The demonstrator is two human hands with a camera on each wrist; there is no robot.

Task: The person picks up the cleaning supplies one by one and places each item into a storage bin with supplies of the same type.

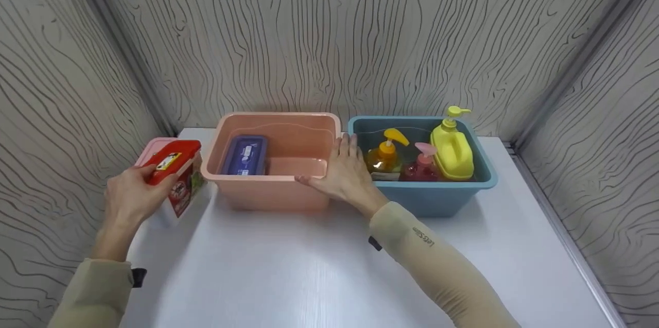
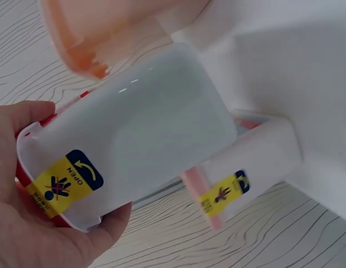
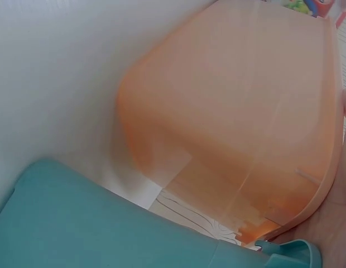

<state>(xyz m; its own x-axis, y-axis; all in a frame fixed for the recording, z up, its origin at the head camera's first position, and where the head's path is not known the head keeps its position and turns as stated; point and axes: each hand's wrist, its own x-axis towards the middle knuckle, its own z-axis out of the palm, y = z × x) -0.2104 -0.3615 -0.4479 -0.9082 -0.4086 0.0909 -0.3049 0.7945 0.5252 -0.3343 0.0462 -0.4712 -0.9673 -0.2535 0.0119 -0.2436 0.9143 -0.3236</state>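
Head view: the left hand (image 1: 135,193) pinches a red-lidded tub (image 1: 187,181) left of the pink bin (image 1: 273,195); the right hand (image 1: 351,169), fingers (image 1: 344,145) straight, rests on the bin's rim (image 1: 257,177). Gripping the lid (image 1: 180,148) squarely should steady the tub. Only the left wrist view shows its "OPEN" label (image 2: 66,188) legibly.

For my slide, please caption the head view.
Left hand holds a red-lidded container; right hand rests on the pink bin beside a blue bin of pump bottles.

The left hand (image 1: 135,191) grips between curled fingers and thumb. The right hand (image 1: 349,171) faces palm down, fingers pointing forward, thumb spread sideways.
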